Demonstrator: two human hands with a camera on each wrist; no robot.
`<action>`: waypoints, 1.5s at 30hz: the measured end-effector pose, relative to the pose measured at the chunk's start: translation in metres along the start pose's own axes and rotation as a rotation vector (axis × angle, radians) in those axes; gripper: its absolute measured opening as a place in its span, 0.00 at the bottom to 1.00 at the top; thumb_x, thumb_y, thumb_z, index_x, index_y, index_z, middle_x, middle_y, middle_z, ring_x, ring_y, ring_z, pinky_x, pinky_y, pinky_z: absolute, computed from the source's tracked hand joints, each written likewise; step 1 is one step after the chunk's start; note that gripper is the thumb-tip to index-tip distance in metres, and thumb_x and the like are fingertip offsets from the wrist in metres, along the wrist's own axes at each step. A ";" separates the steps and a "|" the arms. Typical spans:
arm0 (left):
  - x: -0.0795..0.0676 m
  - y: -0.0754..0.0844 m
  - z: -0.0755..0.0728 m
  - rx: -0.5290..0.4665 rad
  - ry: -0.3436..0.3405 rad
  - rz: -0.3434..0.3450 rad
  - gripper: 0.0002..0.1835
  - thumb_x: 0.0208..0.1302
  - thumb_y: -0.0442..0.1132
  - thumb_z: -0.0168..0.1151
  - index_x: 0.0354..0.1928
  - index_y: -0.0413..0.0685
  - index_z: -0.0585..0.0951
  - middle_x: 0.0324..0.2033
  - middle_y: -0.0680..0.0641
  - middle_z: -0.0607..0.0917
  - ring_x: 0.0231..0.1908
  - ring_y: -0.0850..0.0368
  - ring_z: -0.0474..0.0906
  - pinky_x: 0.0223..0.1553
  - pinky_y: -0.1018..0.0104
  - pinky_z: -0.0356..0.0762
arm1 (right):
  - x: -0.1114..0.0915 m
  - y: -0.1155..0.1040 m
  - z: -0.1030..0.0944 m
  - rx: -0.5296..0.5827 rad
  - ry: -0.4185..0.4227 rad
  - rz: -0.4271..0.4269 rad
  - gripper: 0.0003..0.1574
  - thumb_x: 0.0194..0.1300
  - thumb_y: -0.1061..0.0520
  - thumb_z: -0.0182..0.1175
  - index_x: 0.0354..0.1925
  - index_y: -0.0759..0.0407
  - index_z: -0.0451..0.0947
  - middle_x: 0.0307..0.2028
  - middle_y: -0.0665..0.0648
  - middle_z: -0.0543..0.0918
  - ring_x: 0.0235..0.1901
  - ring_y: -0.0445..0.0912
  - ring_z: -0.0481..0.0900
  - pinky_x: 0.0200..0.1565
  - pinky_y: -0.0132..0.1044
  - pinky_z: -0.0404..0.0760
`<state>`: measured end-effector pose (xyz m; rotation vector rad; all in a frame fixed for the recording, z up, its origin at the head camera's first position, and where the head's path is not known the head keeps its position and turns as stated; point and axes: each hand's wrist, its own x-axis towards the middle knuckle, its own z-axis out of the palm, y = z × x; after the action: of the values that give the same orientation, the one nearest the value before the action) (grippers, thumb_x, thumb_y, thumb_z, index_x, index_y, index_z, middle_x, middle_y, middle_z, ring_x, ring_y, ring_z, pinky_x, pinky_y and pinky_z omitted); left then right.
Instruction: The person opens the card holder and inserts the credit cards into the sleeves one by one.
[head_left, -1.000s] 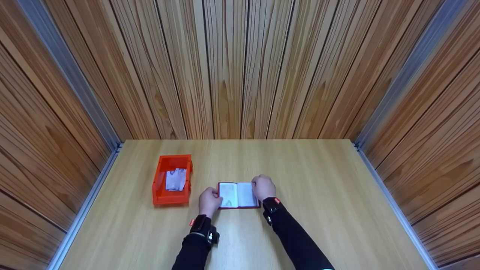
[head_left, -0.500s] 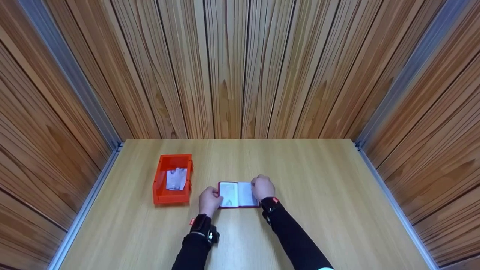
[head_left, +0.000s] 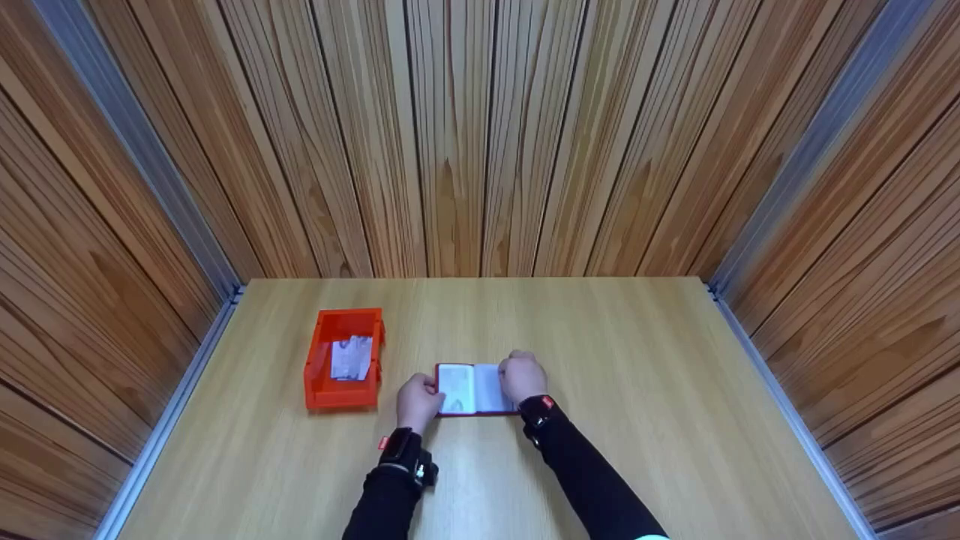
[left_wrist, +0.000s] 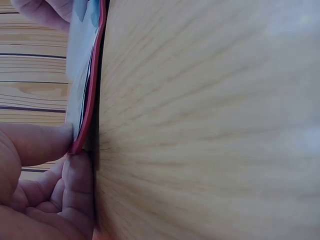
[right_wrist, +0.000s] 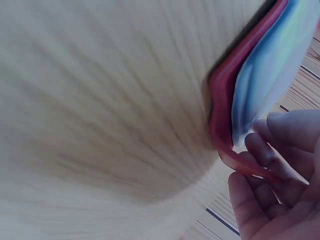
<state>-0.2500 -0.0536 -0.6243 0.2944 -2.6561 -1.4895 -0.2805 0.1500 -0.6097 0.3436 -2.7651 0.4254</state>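
A small red-covered booklet [head_left: 455, 389] lies spread on the table with pale pages facing up. My left hand [head_left: 418, 403] pinches its left edge; in the left wrist view the thumb [left_wrist: 42, 143] presses on the page and a finger [left_wrist: 77, 182] sits under the red cover [left_wrist: 92, 95]. Over the right page is my right hand [head_left: 523, 377], fingers curled at that side. The right wrist view shows the cover's end [right_wrist: 245, 164] bent up among those fingers, while the thumb [right_wrist: 292, 125] is close to the page stack [right_wrist: 250, 97].
An orange-red bin [head_left: 341, 398] stands left of the booklet, with a printed white paper or packet [head_left: 351, 358] inside. Wood-panelled walls [head_left: 465, 135] enclose the table [head_left: 637, 360] at the back and both sides.
My right hand has shifted slightly left, covering a bit more of the right page. The left hand keeps its grip on the left edge.
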 end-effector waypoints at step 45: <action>0.002 -0.005 0.001 0.009 0.027 0.049 0.11 0.48 0.27 0.70 0.35 0.35 0.80 0.26 0.46 0.81 0.31 0.50 0.78 0.37 0.57 0.77 | -0.004 -0.041 0.017 0.050 -0.048 -0.101 0.05 0.51 0.60 0.73 0.27 0.57 0.85 0.29 0.53 0.77 0.33 0.50 0.78 0.36 0.42 0.80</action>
<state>-0.2511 -0.0556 -0.6293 0.2463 -2.6301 -1.4490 -0.2696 0.1070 -0.6166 0.5089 -2.7722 0.4672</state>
